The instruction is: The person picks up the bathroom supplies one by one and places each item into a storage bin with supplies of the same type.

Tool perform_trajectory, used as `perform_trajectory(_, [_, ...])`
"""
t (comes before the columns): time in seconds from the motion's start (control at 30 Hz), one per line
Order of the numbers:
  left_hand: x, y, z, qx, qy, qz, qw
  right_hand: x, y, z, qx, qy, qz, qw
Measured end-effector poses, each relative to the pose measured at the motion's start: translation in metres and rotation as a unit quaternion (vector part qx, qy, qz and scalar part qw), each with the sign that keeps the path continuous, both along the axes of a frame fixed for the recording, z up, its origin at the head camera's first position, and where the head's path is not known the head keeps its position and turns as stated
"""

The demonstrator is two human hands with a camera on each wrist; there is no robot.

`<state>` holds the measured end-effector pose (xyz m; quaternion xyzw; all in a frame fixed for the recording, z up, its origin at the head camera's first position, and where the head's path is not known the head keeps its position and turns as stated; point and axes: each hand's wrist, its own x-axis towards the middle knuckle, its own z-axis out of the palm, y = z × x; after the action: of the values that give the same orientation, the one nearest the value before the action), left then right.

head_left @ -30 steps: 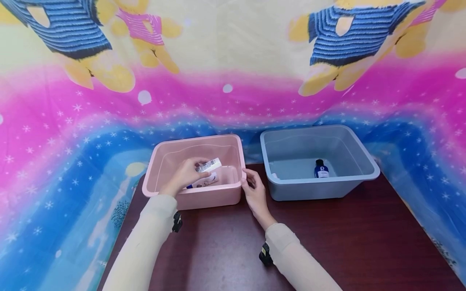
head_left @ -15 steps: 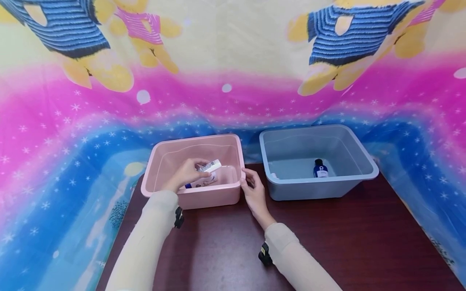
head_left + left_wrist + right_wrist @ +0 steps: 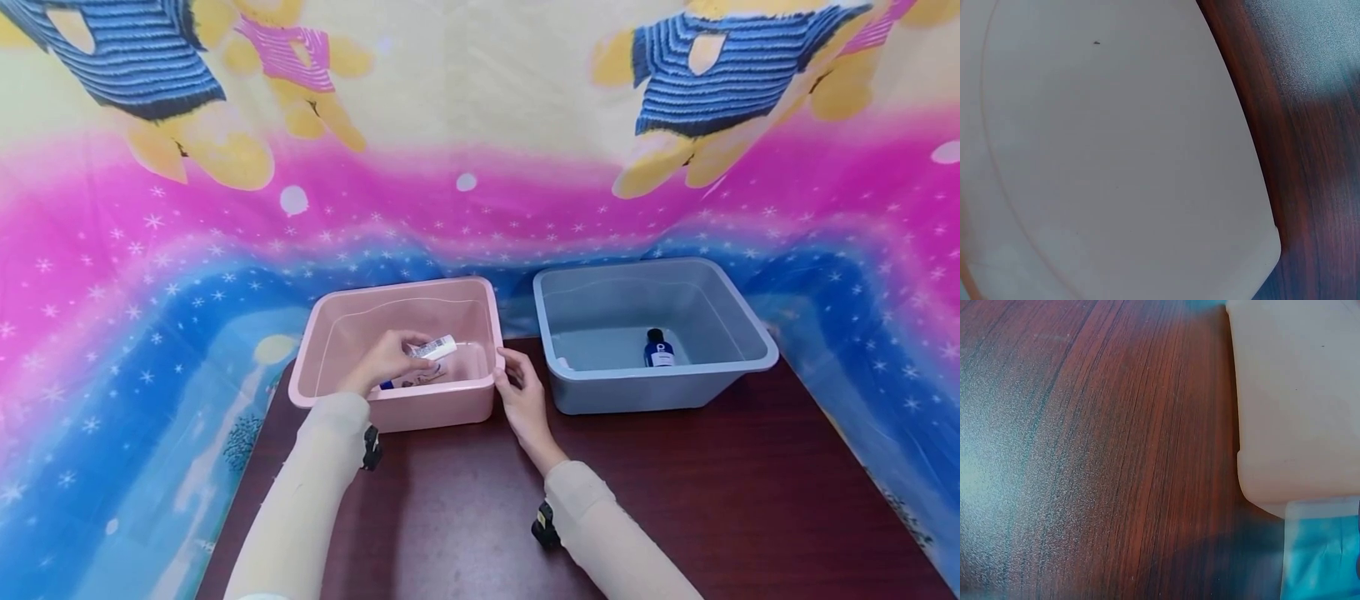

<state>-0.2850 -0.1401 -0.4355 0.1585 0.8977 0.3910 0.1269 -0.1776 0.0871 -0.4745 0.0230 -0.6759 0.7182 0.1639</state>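
My left hand (image 3: 384, 362) reaches over the front rim of the pink bin (image 3: 435, 410). Between its thumb and fingers is a small white item with dark print (image 3: 435, 347), tilted; whether it is a tube or a box is unclear. Just under it lies another printed item (image 3: 426, 378) with a dark blue end, partly hidden by the hand and rim. My right hand (image 3: 525, 402) holds the bin's right rim with thumb and fingertips. Both wrist views show the outer bin wall (image 3: 1141, 144) and no hand clearly.
To the right stands a grey-blue bin (image 3: 645, 390). In it are a dark blue bottle (image 3: 660, 348) with a black cap and a small white thing (image 3: 564, 363) at the left, mostly hidden. Both bins rest on a dark wooden table (image 3: 675, 483), with a patterned cloth (image 3: 480, 200) behind.
The left forearm has shifted slightly right, and the white item in the left hand has tipped a little. The right hand stays on the rim.
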Motion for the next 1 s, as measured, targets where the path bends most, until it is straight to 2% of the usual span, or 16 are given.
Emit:
perform_trajectory(0.27, [-0.002, -0.001, -0.003, 0.004, 0.026, -0.005, 0.9996, 0.001, -0.001, 0.001, -0.01, 0.0, 0.004, 1.0])
perform_trajectory(0.5, [-0.003, -0.002, -0.005, -0.004, 0.024, -0.009, 0.9997, 0.002, -0.001, 0.001, -0.009, -0.001, 0.008, 1.0])
perform_trajectory(0.7, [-0.002, -0.002, -0.004, -0.007, 0.017, -0.001, 0.9998, 0.002, -0.001, 0.001, -0.007, -0.002, 0.009, 1.0])
perform_trajectory(0.93, [-0.003, -0.004, -0.004, 0.004, 0.017, 0.003, 0.9998, -0.015, 0.0, -0.03, -0.008, 0.0, -0.002, 1.0])
perform_trajectory(1.0, [-0.004, -0.004, -0.003, 0.019, 0.027, 0.001, 0.9994, -0.016, 0.0, -0.032, -0.003, 0.002, -0.007, 1.0])
